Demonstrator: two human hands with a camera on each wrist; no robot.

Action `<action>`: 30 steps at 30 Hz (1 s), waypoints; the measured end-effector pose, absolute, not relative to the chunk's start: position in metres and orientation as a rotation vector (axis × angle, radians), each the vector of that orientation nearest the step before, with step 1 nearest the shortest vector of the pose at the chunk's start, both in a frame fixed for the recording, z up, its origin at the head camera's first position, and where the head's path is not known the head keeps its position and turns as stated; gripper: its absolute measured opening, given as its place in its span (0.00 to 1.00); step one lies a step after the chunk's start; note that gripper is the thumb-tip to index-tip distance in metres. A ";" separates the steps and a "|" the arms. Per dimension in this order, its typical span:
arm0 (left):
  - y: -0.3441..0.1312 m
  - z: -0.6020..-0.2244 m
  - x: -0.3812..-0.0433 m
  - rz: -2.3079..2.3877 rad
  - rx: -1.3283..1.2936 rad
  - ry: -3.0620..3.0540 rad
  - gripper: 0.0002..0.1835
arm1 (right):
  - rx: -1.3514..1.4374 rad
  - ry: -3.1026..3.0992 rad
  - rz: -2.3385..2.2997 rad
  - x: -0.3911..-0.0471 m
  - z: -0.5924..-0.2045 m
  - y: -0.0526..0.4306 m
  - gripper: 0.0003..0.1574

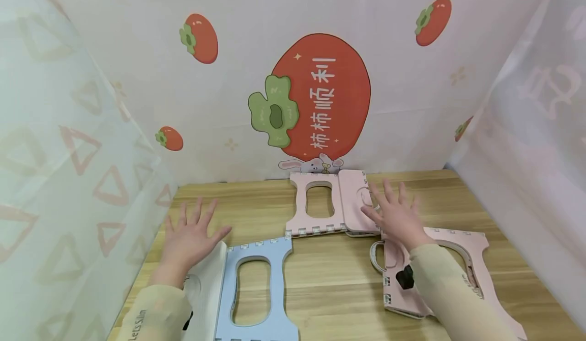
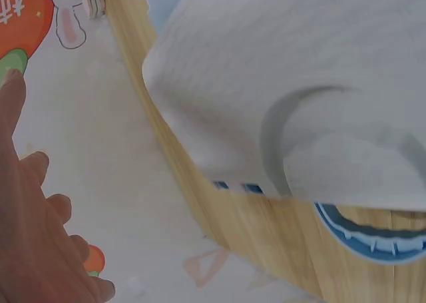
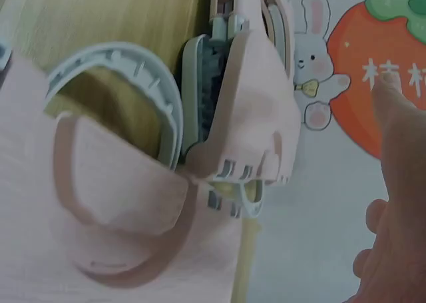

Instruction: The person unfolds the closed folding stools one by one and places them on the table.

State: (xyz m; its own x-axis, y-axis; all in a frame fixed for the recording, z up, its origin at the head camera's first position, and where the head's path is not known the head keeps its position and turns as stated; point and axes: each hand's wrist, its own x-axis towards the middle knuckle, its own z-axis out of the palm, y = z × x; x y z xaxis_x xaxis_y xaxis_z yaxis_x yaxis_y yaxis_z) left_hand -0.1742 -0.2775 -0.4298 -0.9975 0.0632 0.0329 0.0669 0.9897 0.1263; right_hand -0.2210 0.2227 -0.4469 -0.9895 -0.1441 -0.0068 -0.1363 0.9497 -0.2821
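My left hand (image 1: 189,242), fingers spread and holding nothing, is above a folded stool with a blue leg frame (image 1: 277,290) and a white top panel (image 1: 208,285). In the left wrist view, that white panel (image 2: 219,96) fills much of the picture, with a blue loop handle (image 2: 373,246) below. My right hand (image 1: 399,221) is also spread and bare, over a folded pink stool (image 1: 478,252) at the right. A second folded pink stool (image 1: 353,198) lies at the back, just beyond the right fingers. Part of the right stool is hidden by my sleeve.
The stools lie on a wood-grain table (image 1: 334,290). A white cloth backdrop (image 1: 229,91) printed with persimmons and a rabbit rises behind it, and cloth sides (image 1: 59,178) stand at left and right. A pale loop handle (image 1: 375,257) sticks out from the right pink stool.
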 end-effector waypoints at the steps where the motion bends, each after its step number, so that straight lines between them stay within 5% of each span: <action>1: -0.280 -0.429 -0.173 -0.202 -0.099 -3.107 0.51 | -0.236 3.079 -0.442 -0.221 -0.446 0.220 0.54; 30: -0.326 -0.446 -0.133 -0.431 -0.008 -3.283 0.51 | -0.897 3.008 -0.354 -0.188 -0.443 0.099 0.52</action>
State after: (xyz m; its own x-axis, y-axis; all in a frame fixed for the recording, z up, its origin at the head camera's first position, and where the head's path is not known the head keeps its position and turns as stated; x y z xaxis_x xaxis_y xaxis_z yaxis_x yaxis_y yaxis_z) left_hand -0.1330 -0.3261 -0.4464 -0.9857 0.0268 -0.1662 -0.0170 0.9664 0.2566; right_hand -0.1884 0.0991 -0.4431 -0.8388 -0.5386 0.0802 -0.5425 0.8137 -0.2087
